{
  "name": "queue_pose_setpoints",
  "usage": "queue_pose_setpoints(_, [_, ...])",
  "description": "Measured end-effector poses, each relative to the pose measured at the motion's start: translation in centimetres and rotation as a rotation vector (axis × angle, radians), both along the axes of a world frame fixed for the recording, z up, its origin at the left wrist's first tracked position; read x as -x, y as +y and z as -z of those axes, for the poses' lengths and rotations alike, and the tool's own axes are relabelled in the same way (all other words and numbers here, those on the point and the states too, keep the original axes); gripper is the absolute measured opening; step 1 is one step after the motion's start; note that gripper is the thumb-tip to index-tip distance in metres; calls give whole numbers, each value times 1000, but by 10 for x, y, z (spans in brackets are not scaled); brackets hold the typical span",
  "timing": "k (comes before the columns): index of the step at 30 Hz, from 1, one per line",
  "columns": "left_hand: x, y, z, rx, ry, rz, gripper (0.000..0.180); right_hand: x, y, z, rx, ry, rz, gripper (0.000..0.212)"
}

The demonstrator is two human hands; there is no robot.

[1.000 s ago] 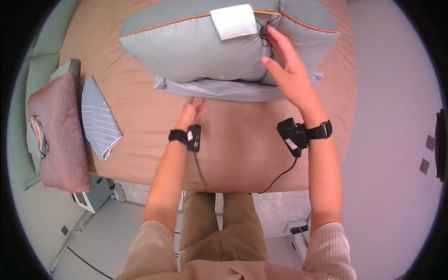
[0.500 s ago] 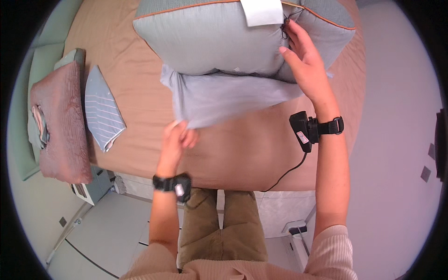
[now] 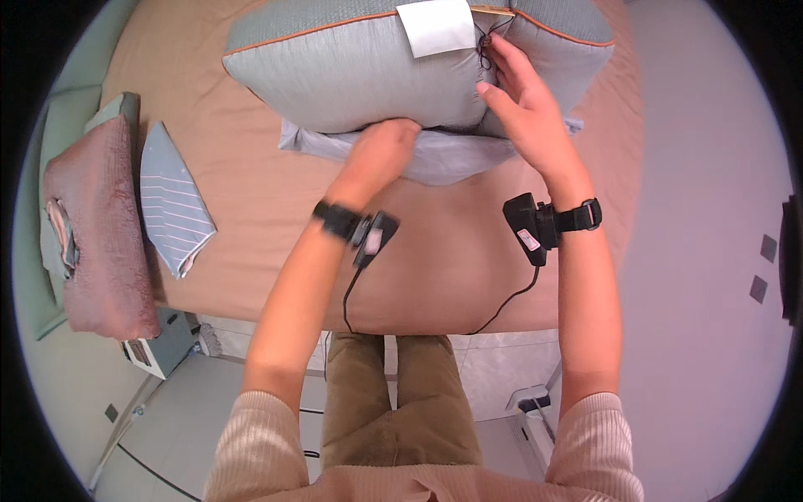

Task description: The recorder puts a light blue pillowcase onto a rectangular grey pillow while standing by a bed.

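A puffy grey-blue pillow with orange piping lies at the far side, partly on a thin pale grey cloth. At the pillow's near lower edge, my left hand is closed with its fingers curled; the pillow and the hand's back hide what they hold. My right hand rests against the pillow's near face, thumb and fingers apart. Its fingertips touch the pillow by a thin black cord. A blank-looking white tag hangs just left of that cord.
The pillow lies on a bed with a tan sheet. To the left lie a folded blue striped cloth and a brownish-pink cushion by the green headboard. Black cameras on cables are strapped to both wrists.
My left hand has moved up and right from the cloth's near left corner to the pillow's lower edge. The cloth's near edge has drawn toward the pillow. My right hand stays on the pillow.
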State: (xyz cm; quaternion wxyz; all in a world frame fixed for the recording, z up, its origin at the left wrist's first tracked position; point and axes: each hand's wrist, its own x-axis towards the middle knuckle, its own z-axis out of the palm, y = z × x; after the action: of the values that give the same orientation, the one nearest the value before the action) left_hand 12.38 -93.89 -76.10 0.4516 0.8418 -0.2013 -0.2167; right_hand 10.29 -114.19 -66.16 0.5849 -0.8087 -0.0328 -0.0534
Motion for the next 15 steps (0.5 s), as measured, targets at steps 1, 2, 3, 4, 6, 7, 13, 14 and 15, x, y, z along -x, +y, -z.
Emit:
queue_pose_setpoints(1, [-3, -10, 23, -137, 140, 66, 30, 1, 1, 0, -2, -2, -4, 55])
queue_pose_setpoints(2, [3, -15, 40, -139, 138, 67, 30, 4, 1, 4, 5, -14, 11, 55])
queue_pose_setpoints(3, [9, -18, 50, -300, 52, 191, 32, 5, 1, 4, 11, -26, 26, 55])
queue_pose_setpoints(4, [12, -17, 58, -465, -36, 313, 35, 5, 4, 5, 5, -30, 24, 55])
queue_pose_setpoints(6, [14, -30, 41, -409, 68, 350, 35, 8, -7, 6, 35, -38, 44, 56])
queue_pose_setpoints(7, [16, -36, 28, -366, 170, 378, 36, 9, -15, 3, 49, -35, 53, 56])
queue_pose_setpoints(13, [38, -32, -16, -279, -16, 275, 24, 7, -21, -11, 137, 26, -3, 62])
queue_pose_setpoints(14, [37, -30, -8, -280, -16, 273, 24, 8, -21, -9, 109, 24, -21, 62])
queue_pose_setpoints(15, [34, -21, 6, -58, -268, 255, 23, 6, -14, -6, 77, 23, -47, 62])
